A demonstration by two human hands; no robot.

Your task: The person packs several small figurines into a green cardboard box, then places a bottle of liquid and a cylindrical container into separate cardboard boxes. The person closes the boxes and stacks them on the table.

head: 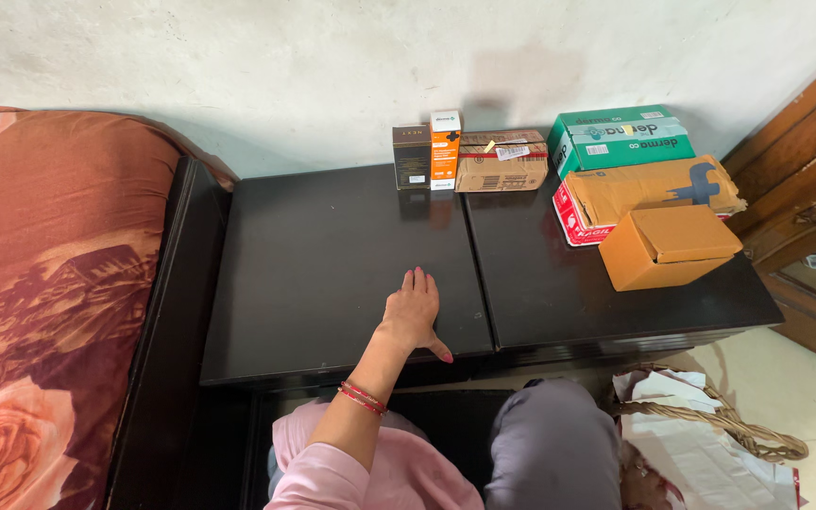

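Observation:
My left hand (414, 314) lies flat, palm down, on the dark glossy table (314, 264), close to its front edge and just left of the seam between the two tabletop panels. It holds nothing. Red bangles sit on the wrist, above a pink sleeve. My right hand is out of sight. Along the wall at the back stand a small dark brown carton (412, 156), an orange and white carton (445, 149) and a taped cardboard box (501, 161), all well beyond the fingertips.
At the right of the table are a green box (620, 137), a crumpled cardboard parcel (654, 187) and a plain small cardboard box (668, 247). A bed with a floral orange cover (40, 283) borders the left. A wooden door (805, 179) and a woven bag (710, 430) are at the right.

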